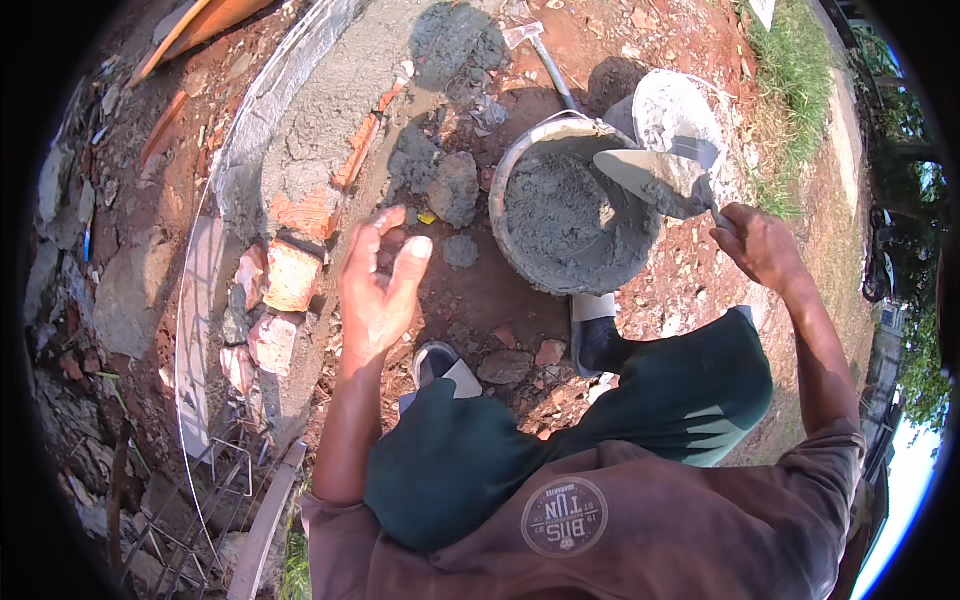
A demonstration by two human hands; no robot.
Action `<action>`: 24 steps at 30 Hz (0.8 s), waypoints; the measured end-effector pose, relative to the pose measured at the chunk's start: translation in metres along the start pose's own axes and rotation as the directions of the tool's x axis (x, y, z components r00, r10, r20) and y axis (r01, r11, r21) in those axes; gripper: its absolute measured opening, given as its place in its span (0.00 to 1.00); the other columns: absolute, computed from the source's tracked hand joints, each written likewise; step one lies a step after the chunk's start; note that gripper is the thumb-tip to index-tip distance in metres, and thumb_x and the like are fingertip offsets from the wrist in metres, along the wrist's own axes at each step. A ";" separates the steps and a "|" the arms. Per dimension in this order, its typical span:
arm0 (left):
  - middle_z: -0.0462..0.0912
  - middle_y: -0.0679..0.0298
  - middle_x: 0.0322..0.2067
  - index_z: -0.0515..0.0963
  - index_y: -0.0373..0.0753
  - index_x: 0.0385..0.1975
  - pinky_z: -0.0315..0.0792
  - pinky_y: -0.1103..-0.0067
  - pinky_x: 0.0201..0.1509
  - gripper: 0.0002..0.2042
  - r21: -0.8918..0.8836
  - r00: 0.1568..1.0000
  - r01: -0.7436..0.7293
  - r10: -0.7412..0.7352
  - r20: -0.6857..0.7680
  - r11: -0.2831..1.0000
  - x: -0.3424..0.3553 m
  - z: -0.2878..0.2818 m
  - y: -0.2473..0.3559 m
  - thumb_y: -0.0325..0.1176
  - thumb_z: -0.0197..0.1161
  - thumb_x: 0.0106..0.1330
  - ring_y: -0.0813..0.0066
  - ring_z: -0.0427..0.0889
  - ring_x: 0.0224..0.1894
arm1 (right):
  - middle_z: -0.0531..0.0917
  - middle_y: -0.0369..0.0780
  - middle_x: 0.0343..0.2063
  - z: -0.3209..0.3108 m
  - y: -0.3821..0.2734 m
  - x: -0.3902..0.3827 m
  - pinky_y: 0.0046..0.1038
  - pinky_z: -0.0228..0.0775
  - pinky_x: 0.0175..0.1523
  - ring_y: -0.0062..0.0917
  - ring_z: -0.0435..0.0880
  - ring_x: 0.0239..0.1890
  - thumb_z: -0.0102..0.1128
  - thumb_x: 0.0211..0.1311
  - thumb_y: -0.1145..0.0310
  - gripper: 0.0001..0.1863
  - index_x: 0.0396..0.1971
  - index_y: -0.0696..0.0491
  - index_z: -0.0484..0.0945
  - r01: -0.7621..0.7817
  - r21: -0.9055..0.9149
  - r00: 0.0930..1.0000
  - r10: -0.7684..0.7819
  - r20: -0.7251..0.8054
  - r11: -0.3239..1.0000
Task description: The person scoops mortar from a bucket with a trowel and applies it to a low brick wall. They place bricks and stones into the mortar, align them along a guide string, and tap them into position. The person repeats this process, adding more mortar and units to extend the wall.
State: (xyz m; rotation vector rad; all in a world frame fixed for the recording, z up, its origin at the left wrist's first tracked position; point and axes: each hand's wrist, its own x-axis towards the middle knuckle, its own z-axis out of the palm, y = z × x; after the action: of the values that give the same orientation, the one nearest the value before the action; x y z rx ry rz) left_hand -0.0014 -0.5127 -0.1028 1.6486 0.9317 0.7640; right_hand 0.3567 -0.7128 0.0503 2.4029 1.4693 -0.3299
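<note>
My right hand (pixel 765 248) grips the handle of a trowel (pixel 640 175), whose mortar-smeared blade is over the right side of a bucket (pixel 503 225). Grey wet mortar (pixel 560 215) lies inside this bucket, which stands in front of me. My left hand (pixel 380 285) is raised with nothing in it, thumb and fingers apart. It is nearest to the low wall on the left, where pieces of broken brick (pixel 292 277) stand beside a band of fresh mortar (pixel 320 130).
A white bucket (pixel 680 110) with mortar residue stands behind the first one. A long-handled tool (pixel 552 70) lies beyond. Stones (pixel 455 190) and brick bits cover the soil. Metal bars (pixel 190 520) and a wooden board (pixel 268 525) are at lower left; grass (pixel 795 95) grows at right.
</note>
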 end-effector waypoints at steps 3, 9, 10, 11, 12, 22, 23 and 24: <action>0.76 0.49 0.50 0.68 0.29 0.56 0.72 0.68 0.49 0.40 0.211 0.941 0.152 -0.206 0.268 0.966 0.057 0.073 0.001 0.64 0.54 0.60 0.63 0.79 0.46 | 0.84 0.45 0.32 0.034 -0.037 0.064 0.32 0.77 0.43 0.35 0.85 0.37 0.50 0.63 0.64 0.12 0.35 0.54 0.80 -0.005 -0.336 0.943 0.117 0.312 0.942; 0.79 0.59 0.28 0.79 0.30 0.35 0.70 0.73 0.41 0.32 -0.058 0.795 0.522 -0.461 0.395 0.851 0.077 0.104 -0.043 0.61 0.47 0.67 0.72 0.76 0.31 | 0.85 0.42 0.31 0.137 -0.074 0.046 0.32 0.76 0.42 0.32 0.85 0.36 0.50 0.61 0.68 0.10 0.34 0.54 0.80 0.405 -0.351 0.913 -0.351 0.209 0.844; 0.80 0.59 0.27 0.80 0.30 0.33 0.70 0.73 0.40 0.32 -0.053 0.792 0.520 -0.458 0.403 0.852 0.074 0.101 -0.042 0.61 0.47 0.67 0.71 0.76 0.31 | 0.84 0.43 0.32 0.128 -0.064 0.037 0.34 0.77 0.42 0.34 0.85 0.35 0.49 0.62 0.66 0.11 0.35 0.54 0.79 0.324 -0.271 0.919 -0.234 0.316 0.906; 0.80 0.59 0.26 0.80 0.31 0.32 0.70 0.73 0.40 0.32 -0.052 0.797 0.513 -0.453 0.400 0.857 0.072 0.095 -0.040 0.61 0.47 0.66 0.71 0.76 0.30 | 0.84 0.44 0.32 0.098 -0.059 0.034 0.35 0.77 0.42 0.35 0.85 0.34 0.49 0.63 0.65 0.12 0.35 0.55 0.79 0.234 -0.205 0.899 -0.131 0.418 0.950; 0.80 0.58 0.26 0.79 0.30 0.33 0.71 0.74 0.41 0.33 -0.022 0.800 0.494 -0.445 0.402 0.869 0.076 0.089 -0.044 0.61 0.48 0.66 0.72 0.77 0.30 | 0.84 0.45 0.31 0.075 -0.053 0.033 0.36 0.77 0.41 0.36 0.85 0.34 0.48 0.63 0.64 0.13 0.35 0.55 0.78 0.181 -0.210 0.905 -0.079 0.418 0.961; 0.75 0.66 0.20 0.78 0.32 0.31 0.67 0.81 0.29 0.25 -0.122 0.852 0.357 -0.269 0.450 0.926 0.030 0.116 -0.031 0.52 0.46 0.71 0.81 0.72 0.22 | 0.85 0.43 0.33 0.102 -0.050 0.086 0.33 0.79 0.41 0.33 0.86 0.38 0.47 0.62 0.73 0.12 0.30 0.54 0.82 0.227 -0.438 0.917 -0.039 0.396 0.870; 0.75 0.66 0.20 0.78 0.31 0.33 0.68 0.80 0.29 0.25 -0.148 0.862 0.356 -0.263 0.434 0.923 0.029 0.118 -0.028 0.52 0.46 0.72 0.82 0.72 0.22 | 0.85 0.43 0.34 0.117 -0.046 0.087 0.34 0.79 0.42 0.32 0.86 0.38 0.48 0.62 0.72 0.12 0.30 0.54 0.83 0.238 -0.389 0.910 -0.064 0.410 0.890; 0.75 0.66 0.21 0.77 0.31 0.34 0.69 0.78 0.31 0.25 -0.141 0.865 0.362 -0.276 0.419 0.921 0.026 0.115 -0.034 0.51 0.46 0.72 0.79 0.73 0.24 | 0.85 0.44 0.33 0.118 -0.051 0.084 0.35 0.78 0.43 0.34 0.86 0.38 0.48 0.61 0.71 0.11 0.31 0.54 0.83 0.228 -0.358 0.897 -0.053 0.439 0.905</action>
State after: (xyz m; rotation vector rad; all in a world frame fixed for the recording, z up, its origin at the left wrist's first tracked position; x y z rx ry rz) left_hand 0.1019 -0.5395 -0.1642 1.3402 0.7755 0.2749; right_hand 0.3448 -0.6657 -0.0952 1.7659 1.3553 -0.4910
